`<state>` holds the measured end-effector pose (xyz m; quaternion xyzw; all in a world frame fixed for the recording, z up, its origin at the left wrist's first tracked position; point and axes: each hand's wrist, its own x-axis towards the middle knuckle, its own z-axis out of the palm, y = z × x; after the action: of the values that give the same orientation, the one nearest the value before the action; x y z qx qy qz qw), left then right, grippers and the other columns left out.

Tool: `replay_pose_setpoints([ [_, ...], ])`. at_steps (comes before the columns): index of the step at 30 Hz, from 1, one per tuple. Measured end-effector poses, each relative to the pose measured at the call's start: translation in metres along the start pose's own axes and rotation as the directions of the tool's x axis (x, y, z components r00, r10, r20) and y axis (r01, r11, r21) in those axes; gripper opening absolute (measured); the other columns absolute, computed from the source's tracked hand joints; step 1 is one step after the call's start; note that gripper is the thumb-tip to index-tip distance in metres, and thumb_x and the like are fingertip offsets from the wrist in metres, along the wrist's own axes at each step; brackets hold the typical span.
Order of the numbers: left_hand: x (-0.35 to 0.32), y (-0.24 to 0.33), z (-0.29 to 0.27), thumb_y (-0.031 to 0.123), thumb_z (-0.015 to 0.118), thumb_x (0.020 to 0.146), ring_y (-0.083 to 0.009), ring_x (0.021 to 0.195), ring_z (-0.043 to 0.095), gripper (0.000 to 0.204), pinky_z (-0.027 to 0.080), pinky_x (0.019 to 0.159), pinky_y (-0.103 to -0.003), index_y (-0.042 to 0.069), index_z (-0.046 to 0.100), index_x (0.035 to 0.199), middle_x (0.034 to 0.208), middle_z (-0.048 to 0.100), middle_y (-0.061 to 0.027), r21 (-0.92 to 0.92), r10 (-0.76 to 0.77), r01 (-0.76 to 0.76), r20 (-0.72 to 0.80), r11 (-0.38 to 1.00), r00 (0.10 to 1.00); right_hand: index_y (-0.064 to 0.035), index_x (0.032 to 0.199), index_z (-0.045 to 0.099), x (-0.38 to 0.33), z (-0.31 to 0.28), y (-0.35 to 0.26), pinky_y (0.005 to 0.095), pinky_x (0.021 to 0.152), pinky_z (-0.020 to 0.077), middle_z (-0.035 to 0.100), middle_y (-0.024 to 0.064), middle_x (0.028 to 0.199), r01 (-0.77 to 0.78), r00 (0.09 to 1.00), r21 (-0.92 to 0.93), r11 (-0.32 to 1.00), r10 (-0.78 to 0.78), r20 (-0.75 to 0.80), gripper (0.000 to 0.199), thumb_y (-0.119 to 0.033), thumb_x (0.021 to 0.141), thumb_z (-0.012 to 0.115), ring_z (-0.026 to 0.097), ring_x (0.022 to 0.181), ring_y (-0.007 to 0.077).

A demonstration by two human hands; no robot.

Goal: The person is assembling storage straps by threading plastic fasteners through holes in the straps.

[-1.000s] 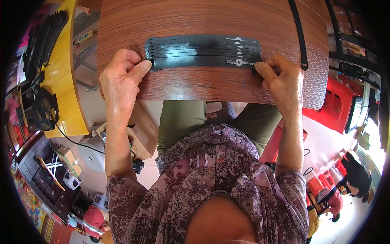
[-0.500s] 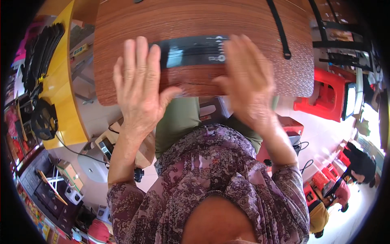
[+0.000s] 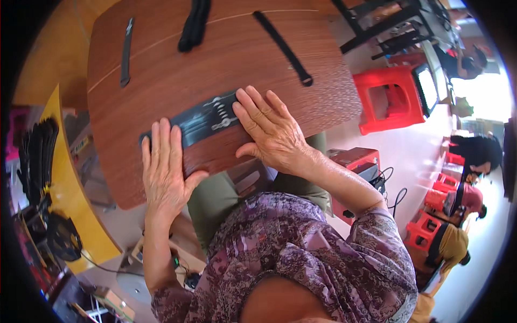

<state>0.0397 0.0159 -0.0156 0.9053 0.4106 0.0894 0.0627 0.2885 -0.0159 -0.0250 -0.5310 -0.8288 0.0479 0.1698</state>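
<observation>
A long, flat, glossy dark plastic sleeve (image 3: 199,121) with white markings lies near the front edge of the brown wood-grain table (image 3: 215,70). The fingers of my left hand (image 3: 167,172) are stretched flat over its left end. Over its right end lie the outstretched fingers of my right hand (image 3: 274,132), the thumb apart. Neither hand grips anything. What is inside the sleeve cannot be made out. Farther back on the table are a short dark strap (image 3: 126,56) at the left, a black folded bundle (image 3: 195,24) and a longer black strap (image 3: 283,48) to the right.
Right of the table stands a red plastic stool (image 3: 390,97), with a red box (image 3: 358,157) and cables below. To the left, a yellow surface (image 3: 81,210) carries a stack of black strips (image 3: 39,153), near a black fan (image 3: 63,235). Several people sit or stand at the far right.
The view has turned, so the table now slants and more of its far part shows. Both hands remain flat at the sleeve's ends. The right hand, blurred before, is now sharp.
</observation>
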Motion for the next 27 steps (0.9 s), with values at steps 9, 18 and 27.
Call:
replay_pose_setpoints([
  [9, 0.006, 0.009, -0.011, 0.014, 0.069, 0.073, -0.0328, 0.121, 0.044, 0.054, 0.029, 0.098, -0.044, -0.003, 0.05, 0.12, 0.125, 0.05, -0.0181, -0.205, -0.1, 0.031, -0.332, 0.978, 0.938, -0.0051, 0.087, 0.061, -0.007, -0.031, 0.072, 0.0405, 0.074, 0.0369, 0.056, 0.0108, 0.081, -0.496, 0.822, -0.217, 0.841, 0.375, -0.428, 0.026, -0.021, 0.068, 0.069, 0.051, 0.083, 0.0292],
  [18, 0.043, 0.103, 0.012, 0.006, 0.069, 0.066, -0.0262, 0.09, 0.06, 0.036, 0.046, 0.072, -0.037, -0.001, 0.06, 0.1, 0.099, 0.062, -0.0133, -0.227, 0.138, -0.324, -0.582, 0.918, 0.801, -0.0046, 0.072, 0.057, -0.011, -0.029, 0.082, 0.043, 0.069, 0.0416, 0.057, 0.0141, 0.075, -0.513, 0.829, -0.201, 0.835, 0.42, -0.37, 0.022, -0.024, 0.07, 0.069, 0.054, 0.077, 0.0331],
  [27, 0.089, 0.167, 0.056, 0.012, 0.053, 0.071, -0.0182, 0.064, 0.047, 0.025, 0.037, 0.057, -0.029, -0.006, 0.057, 0.088, 0.074, 0.053, -0.0112, 0.005, 0.244, -0.304, -0.61, 0.953, 0.754, -0.0027, 0.077, 0.056, -0.057, -0.035, 0.043, 0.0419, 0.069, 0.0408, 0.056, 0.0138, 0.078, -0.482, 0.829, 0.077, 0.873, 0.483, -0.283, 0.014, -0.016, 0.075, 0.062, 0.052, 0.079, 0.0331],
])
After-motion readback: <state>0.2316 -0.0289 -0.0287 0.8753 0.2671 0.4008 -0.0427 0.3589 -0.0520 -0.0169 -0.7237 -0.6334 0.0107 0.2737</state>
